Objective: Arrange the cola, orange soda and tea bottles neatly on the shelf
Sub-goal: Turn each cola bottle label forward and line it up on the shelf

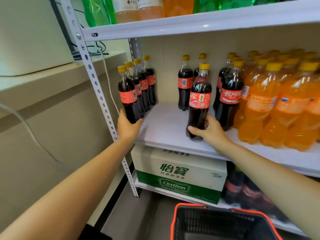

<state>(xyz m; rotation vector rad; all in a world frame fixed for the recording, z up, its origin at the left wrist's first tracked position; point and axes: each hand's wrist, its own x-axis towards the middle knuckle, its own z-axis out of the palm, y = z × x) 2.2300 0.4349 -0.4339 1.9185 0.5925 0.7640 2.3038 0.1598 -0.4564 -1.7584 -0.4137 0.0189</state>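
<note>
On the white middle shelf (166, 129) stand cola bottles with yellow caps. My left hand (128, 126) grips the base of the front cola bottle (127, 96) in a row of several at the shelf's left end. My right hand (210, 131) grips the lower part of another cola bottle (199, 99), which stands upright near the shelf's front edge. Behind it are two more cola bottles (185, 84), and a further cola row (229, 94) stands to the right. Orange soda bottles (270, 104) fill the right side.
A white and green water carton (178, 175) sits on the shelf below, with dark bottles (242, 189) beside it. A black basket with a red rim (221, 222) stands at my feet. The top shelf (190, 23) holds green, orange and pale bottles. A perforated upright (102, 99) borders the left.
</note>
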